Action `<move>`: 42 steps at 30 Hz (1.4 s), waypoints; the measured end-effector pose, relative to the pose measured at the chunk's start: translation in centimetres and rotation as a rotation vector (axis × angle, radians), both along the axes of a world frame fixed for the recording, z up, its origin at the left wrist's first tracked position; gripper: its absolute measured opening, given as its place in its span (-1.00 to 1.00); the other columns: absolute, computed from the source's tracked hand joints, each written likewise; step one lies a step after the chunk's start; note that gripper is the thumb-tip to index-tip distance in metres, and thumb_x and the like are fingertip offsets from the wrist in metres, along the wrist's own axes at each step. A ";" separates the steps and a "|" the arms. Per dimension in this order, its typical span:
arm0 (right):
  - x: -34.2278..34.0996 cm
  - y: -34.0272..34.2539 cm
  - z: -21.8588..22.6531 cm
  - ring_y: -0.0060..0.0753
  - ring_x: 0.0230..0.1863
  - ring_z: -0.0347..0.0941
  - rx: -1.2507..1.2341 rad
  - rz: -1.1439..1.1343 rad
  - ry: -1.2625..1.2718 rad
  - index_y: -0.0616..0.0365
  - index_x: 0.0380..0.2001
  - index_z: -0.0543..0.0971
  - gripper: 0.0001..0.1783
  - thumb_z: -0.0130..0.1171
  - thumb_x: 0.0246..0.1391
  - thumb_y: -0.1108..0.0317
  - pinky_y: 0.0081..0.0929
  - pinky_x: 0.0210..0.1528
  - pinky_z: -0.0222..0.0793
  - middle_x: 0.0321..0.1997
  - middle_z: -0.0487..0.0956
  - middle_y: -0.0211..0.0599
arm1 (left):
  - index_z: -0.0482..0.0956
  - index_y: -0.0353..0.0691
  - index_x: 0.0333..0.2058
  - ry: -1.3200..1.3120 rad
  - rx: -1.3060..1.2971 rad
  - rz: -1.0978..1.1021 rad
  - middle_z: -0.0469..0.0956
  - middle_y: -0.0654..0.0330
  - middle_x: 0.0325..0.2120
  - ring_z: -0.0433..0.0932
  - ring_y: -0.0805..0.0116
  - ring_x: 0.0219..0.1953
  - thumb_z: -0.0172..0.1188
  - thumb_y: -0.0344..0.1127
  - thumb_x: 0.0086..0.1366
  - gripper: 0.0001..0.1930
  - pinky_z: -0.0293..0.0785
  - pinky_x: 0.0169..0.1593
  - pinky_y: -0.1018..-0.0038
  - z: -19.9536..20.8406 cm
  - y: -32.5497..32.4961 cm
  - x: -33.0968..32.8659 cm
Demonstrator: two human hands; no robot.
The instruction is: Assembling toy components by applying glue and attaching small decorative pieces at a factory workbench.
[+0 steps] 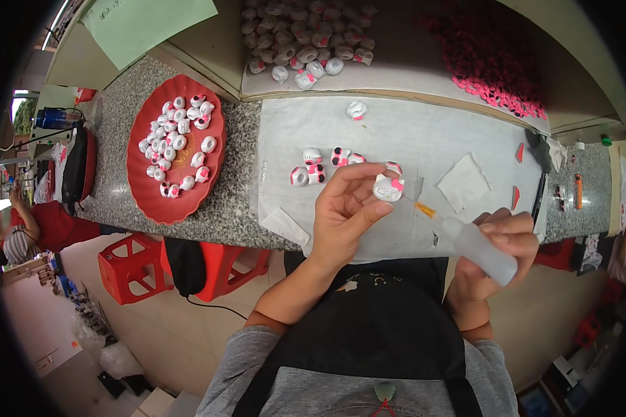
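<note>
Between the thumb and fingers of my left hand (pixel 342 212) is a small white cat-head figurine (pixel 387 189) with a pink bow, its face turned up. My right hand (pixel 509 240) grips a translucent squeeze bottle (pixel 481 249), tilted so its orange needle tip (pixel 425 209) points at the figurine's right side. The thin needle ends close to the figurine; I cannot tell whether they touch. Just beyond my left hand, several white, pink and black figurine heads (pixel 314 173) sit on the white sheet (pixel 278 139). One lone head (pixel 357 110) lies farther back.
A red scalloped tray (pixel 138 153) of figurine heads stands on the left of the speckled counter. A shelf holds piled white heads (pixel 306 42) and small pink pieces (pixel 497 83). White tissue (pixel 464 182) lies at right, a folded one (pixel 285 226) near left. Red stools (pixel 129 267) stand below.
</note>
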State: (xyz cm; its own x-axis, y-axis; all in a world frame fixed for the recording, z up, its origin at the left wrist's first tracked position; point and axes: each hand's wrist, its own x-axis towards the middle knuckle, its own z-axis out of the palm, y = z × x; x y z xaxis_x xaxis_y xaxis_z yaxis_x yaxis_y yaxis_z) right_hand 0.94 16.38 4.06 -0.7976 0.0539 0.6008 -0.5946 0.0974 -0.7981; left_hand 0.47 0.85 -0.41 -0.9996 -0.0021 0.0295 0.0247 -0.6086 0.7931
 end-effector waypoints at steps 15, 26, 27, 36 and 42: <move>0.7 -0.2 0.1 -0.48 -0.57 0.32 0.062 0.123 0.008 0.13 -0.50 0.39 -0.49 0.40 -0.69 0.52 -0.60 -0.55 0.29 -0.44 0.35 -0.31 | 0.25 -0.34 -0.22 0.045 0.067 -0.078 0.32 0.09 -0.22 0.30 0.39 -0.12 0.03 -0.65 -0.05 -0.64 0.23 -0.09 0.54 -0.3 -0.3 0.2; 0.5 0.1 0.0 -0.56 -0.60 0.19 0.137 0.082 0.049 0.13 -0.50 0.28 -0.59 0.31 -0.44 0.38 -0.69 -0.61 0.15 -0.50 0.29 -0.35 | 0.25 -0.33 -0.22 0.032 0.080 -0.088 0.33 0.09 -0.23 0.32 0.40 -0.14 0.04 -0.63 -0.05 -0.65 0.24 -0.11 0.55 -0.4 -0.1 0.1; 0.5 0.1 -0.1 -0.56 -0.60 0.19 0.131 0.073 0.060 0.13 -0.50 0.28 -0.59 0.31 -0.43 0.39 -0.69 -0.61 0.15 -0.49 0.29 -0.34 | 0.25 -0.33 -0.22 0.026 0.087 -0.094 0.34 0.09 -0.24 0.32 0.40 -0.15 0.05 -0.63 -0.05 -0.65 0.24 -0.11 0.55 -0.4 0.0 0.1; 0.4 0.0 -0.2 -0.55 -0.60 0.19 0.129 0.099 0.078 0.14 -0.49 0.28 -0.58 0.31 -0.43 0.38 -0.67 -0.62 0.16 -0.48 0.29 -0.34 | 0.24 -0.35 -0.21 0.034 0.085 -0.111 0.34 0.09 -0.24 0.34 0.41 -0.16 0.03 -0.64 -0.04 -0.65 0.26 -0.11 0.56 -0.4 0.1 0.0; 0.3 0.0 -0.2 -0.55 -0.61 0.19 0.135 0.111 0.064 0.13 -0.50 0.28 -0.58 0.31 -0.43 0.38 -0.67 -0.61 0.17 -0.48 0.28 -0.34 | 0.25 -0.35 -0.21 0.043 0.050 -0.090 0.33 0.12 -0.25 0.34 0.42 -0.17 0.04 -0.64 -0.05 -0.64 0.26 -0.11 0.55 -0.4 0.2 0.0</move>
State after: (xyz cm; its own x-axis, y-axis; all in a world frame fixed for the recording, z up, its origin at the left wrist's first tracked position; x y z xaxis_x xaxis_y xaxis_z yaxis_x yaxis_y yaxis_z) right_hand 1.28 16.37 3.88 -0.7541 -0.1173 0.6462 -0.6568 0.1319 -0.7425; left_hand 0.52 1.02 -0.81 -0.9936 0.0854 0.0742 0.0011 -0.6487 0.7610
